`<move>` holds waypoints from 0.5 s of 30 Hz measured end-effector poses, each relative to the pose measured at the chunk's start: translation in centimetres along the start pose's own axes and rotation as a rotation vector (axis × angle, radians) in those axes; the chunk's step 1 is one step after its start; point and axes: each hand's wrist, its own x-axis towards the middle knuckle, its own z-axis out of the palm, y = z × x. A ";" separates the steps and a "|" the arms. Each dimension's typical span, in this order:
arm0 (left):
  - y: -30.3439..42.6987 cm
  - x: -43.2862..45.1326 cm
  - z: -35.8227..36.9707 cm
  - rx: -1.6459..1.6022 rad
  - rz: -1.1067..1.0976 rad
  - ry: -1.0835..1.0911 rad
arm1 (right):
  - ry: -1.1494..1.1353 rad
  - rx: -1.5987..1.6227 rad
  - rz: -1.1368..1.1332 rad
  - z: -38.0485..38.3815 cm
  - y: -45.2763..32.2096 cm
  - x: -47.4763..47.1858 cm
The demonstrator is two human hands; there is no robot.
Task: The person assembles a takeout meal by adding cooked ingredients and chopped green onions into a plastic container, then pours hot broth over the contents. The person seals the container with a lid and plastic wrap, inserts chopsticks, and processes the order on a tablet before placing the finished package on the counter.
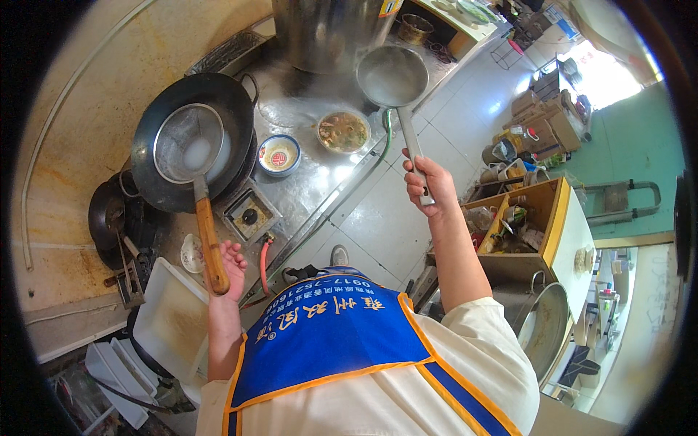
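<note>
My right hand (431, 182) grips the flat metal handle of a large ladle (392, 76), its bowl held out over the worktop edge. My left hand (234, 267) is beside and partly behind the wooden handle of a fine-mesh strainer (188, 141). Its visible fingers are loosely curled and not wrapped around that handle; the thumb is hidden. The strainer lies across a black wok (147, 180), with whitish liquid showing below the mesh. Right of the wok are a blue-rimmed bowl (279, 155) and a round container of soup with green bits (343, 132).
A tall steel pot (332, 32) stands at the back. A burner control box (250, 215) with a red hose (264, 264) sits below the wok. A small wok (106, 218), white bin (169, 321) and patterned bowl (192, 253) are left. An open-shelved cabinet (561, 218) stands right.
</note>
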 end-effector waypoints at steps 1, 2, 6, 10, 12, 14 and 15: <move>0.0 -0.1 0.1 0.007 -0.007 -0.002 | -0.022 0.021 0.003 1.0 0.0 -0.2; 0.1 -0.2 0.3 0.039 -0.008 0.015 | -0.055 0.014 0.011 2.1 0.1 -0.5; 0.4 -0.8 0.5 0.015 -0.042 0.030 | -0.136 -0.009 0.044 7.8 1.6 -1.2; 1.1 -2.1 0.1 -0.053 -0.070 0.039 | -0.261 -0.028 0.131 14.0 5.0 -1.1; 1.5 -3.1 -0.5 -0.058 -0.070 0.058 | -0.338 -0.088 0.170 17.1 7.5 0.0; 1.7 -3.9 -1.3 -0.035 -0.060 0.079 | -0.377 -0.245 0.185 19.8 10.2 1.1; 2.0 -4.2 -1.9 -0.010 -0.043 0.071 | -0.368 -0.368 0.193 20.9 11.5 1.5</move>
